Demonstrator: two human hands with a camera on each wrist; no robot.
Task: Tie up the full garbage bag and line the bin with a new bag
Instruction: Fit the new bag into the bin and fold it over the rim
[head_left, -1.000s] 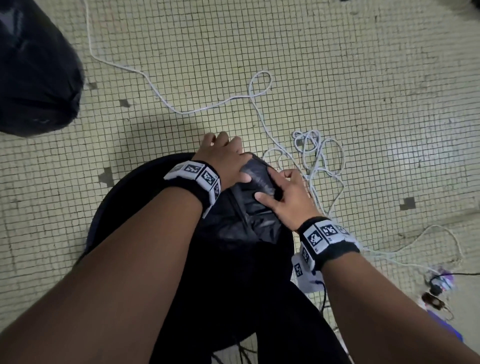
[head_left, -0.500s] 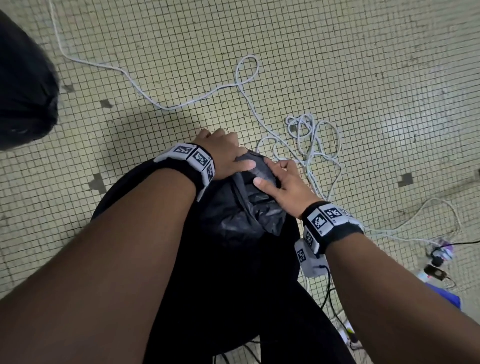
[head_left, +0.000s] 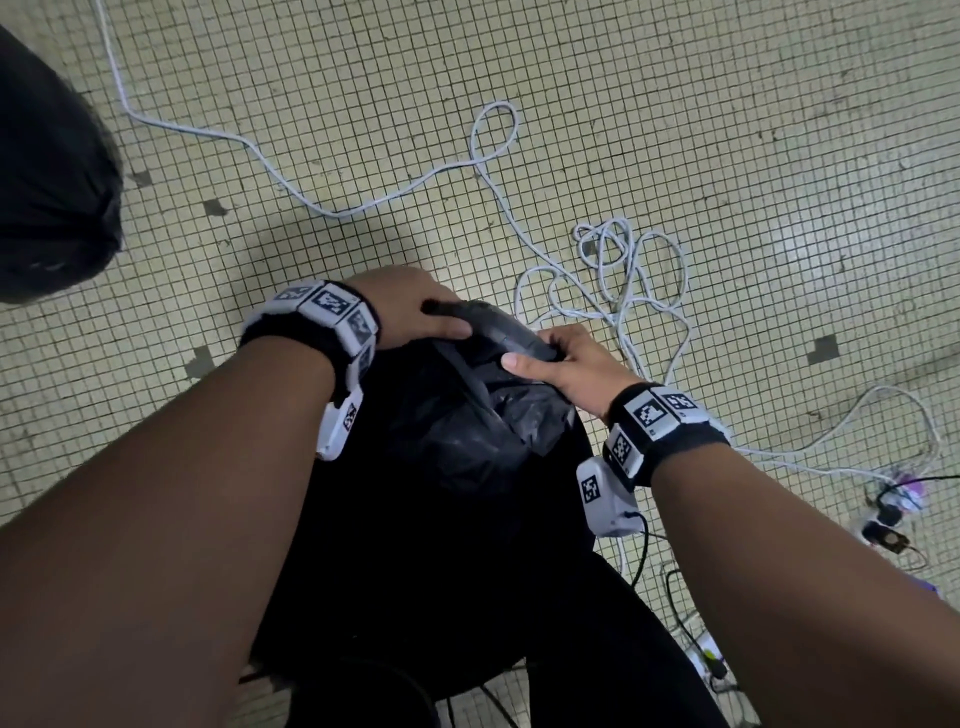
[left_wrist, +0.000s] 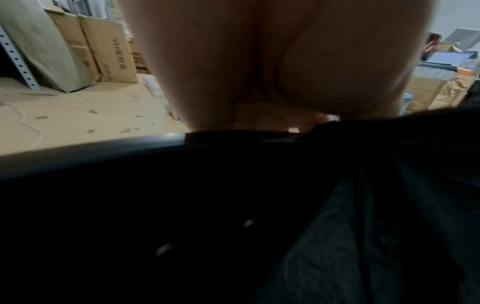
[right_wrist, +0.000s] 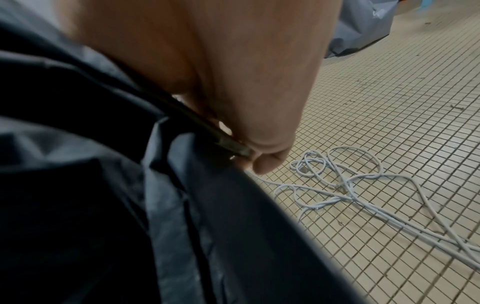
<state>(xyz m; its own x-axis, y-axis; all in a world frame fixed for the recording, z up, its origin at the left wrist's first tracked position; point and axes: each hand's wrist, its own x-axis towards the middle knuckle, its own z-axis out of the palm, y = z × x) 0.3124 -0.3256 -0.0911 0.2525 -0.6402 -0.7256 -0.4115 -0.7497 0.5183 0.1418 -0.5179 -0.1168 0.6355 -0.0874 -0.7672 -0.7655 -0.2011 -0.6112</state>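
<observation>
A round black bin (left_wrist: 91, 150) stands on the tiled floor under my arms. A new black bag (head_left: 483, 415) lies crumpled in its mouth, with its edge pulled over the far rim. My left hand (head_left: 441, 317) grips that edge at the rim, thumb on top and fingers curled over out of sight. Just to its right, my right hand (head_left: 535, 353) pinches the same edge (right_wrist: 228, 146) against the rim, fingers curled below. The full black garbage bag (head_left: 47, 182) sits on the floor at the far left, apart from both hands.
A tangled white cable (head_left: 623, 291) lies on the floor right beyond the bin and runs off left and right. Plugs and chargers (head_left: 893, 504) sit at the right. Cardboard boxes (left_wrist: 109, 55) lean against shelving further off.
Both hands have worked the bag's edge further over the far rim. My left fingers, seen on top before, now curl down behind it. My head has shifted slightly.
</observation>
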